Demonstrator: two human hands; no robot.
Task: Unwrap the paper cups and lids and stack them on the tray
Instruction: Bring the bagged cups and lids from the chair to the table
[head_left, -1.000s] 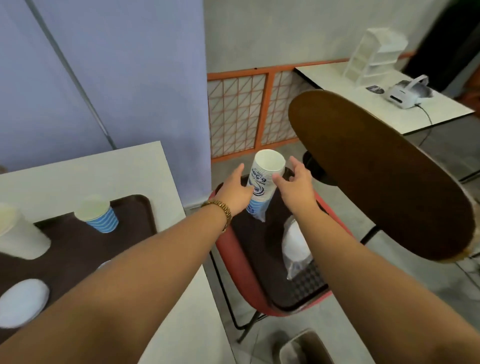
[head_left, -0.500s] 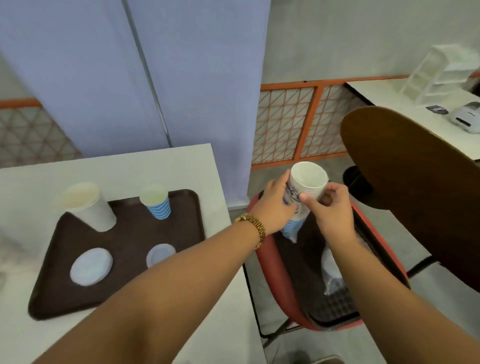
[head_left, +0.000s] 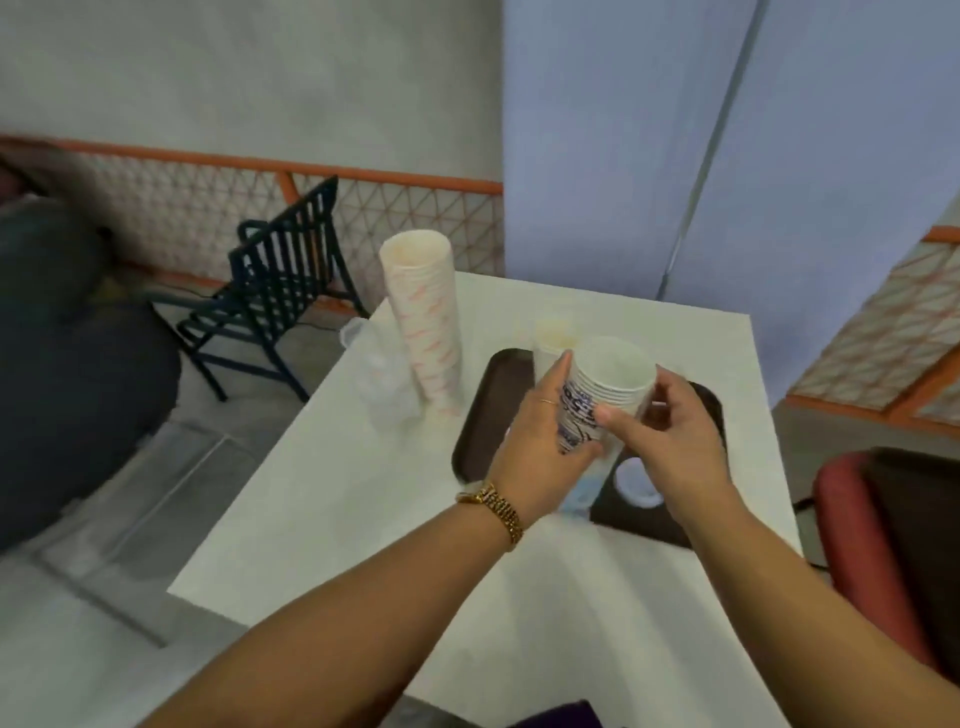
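- Head view: the left hand (head_left: 540, 431) grips the side of a short stack of printed paper cups (head_left: 602, 395), and the right hand (head_left: 665, 431) pinches the stack near its rim; the stack is held above the brown tray (head_left: 478, 415), not set down
- Risk: clear plastic wrap (head_left: 579, 493) seems to hang from the stack's lower end; pulling it off with so light a hold could slide the nested cups apart and spill them over the table (head_left: 363, 493)
- Risk: the tall cup stack (head_left: 426, 327) stands just beside the tray's left edge; a sweep of the left forearm could topple it
- Tray contents: a white lid (head_left: 636, 480) lies on the tray near the right hand; a pale cup (head_left: 553, 338) stands behind the held stack; more is hidden by the hands
- The top cup of the held stack looks empty
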